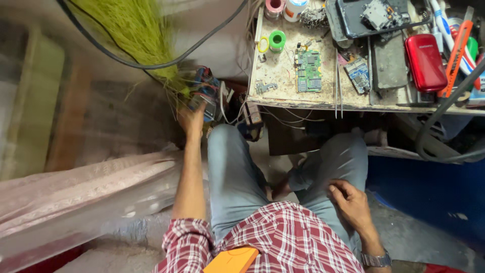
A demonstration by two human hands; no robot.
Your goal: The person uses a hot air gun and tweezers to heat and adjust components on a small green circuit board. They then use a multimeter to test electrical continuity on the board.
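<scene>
The broom handle point(204, 93), wrapped in coloured tape at upper centre of the frame, sits in our left hand point(192, 121), whose grip is clenched around it. Our right hand point(351, 202) rests released on our thigh at lower right, below the table point(283, 76).

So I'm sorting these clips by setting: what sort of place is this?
Most likely a small phone or electronics repair bench. The worn worktop holds a bare green circuit board, a red flip phone, tweezers and opened handset parts, with cables hanging around it.

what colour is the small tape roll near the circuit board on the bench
Green: the small green tape roll beside the green circuit board, head view.
</scene>
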